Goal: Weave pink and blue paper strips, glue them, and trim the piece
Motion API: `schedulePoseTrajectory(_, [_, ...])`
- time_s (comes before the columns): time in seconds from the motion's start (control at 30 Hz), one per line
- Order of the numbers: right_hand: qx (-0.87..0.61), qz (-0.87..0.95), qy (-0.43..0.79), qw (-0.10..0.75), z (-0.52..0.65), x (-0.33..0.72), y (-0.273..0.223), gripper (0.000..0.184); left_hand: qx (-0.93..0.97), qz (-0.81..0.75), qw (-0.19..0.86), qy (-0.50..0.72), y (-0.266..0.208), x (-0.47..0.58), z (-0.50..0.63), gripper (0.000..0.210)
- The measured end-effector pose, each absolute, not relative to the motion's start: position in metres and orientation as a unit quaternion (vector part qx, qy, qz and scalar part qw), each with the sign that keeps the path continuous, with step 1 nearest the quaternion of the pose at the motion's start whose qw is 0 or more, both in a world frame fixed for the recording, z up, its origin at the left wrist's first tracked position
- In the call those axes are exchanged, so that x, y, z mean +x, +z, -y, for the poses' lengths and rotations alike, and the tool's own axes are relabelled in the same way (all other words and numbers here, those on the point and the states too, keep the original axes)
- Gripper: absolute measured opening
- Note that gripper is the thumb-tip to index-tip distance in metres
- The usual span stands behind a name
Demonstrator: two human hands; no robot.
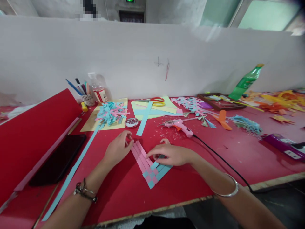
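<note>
A V-shaped weave of pink and blue paper strips (152,176) lies on the red table, its checkered corner pointing toward me. My left hand (118,147) is beside the far ends of the pink strips, its fingers loosely curved with a gap to the thumb; the fingertips are at the outermost strip's end. Over the blue arm of the weave is my right hand (175,154), its fingers bent onto the strips and one fingertip at the inner pink strip. It covers part of the blue strips, and the exact grip is partly hidden.
Beyond the hands are a pink glue gun (179,125), a round tin (131,122), a loose blue strip (145,119) and scissors (158,101). A black phone (59,159) lies left. A green bottle (246,82) and purple power strip (284,146) are right.
</note>
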State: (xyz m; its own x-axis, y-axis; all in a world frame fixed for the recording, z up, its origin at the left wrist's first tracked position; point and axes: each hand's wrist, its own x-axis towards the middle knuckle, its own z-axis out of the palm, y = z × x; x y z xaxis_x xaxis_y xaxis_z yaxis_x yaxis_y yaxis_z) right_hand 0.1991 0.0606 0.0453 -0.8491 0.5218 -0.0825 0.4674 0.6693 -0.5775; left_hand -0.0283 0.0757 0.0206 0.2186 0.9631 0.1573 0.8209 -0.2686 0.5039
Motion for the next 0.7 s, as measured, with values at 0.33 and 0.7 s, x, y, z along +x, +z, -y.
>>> schedulePoseTrajectory(0.33, [-0.375,0.835,0.267,0.302,-0.065,0.205,0.046,0.02,0.661,-0.577,0.265,0.399,0.019,-0.035,-0.083,0.034])
schedulePoseTrajectory(0.7, [-0.424,0.795,0.196,0.387,-0.057,0.187,0.042,0.01,0.689,-0.437,0.474,0.331,0.023,-0.019,-0.073,0.024])
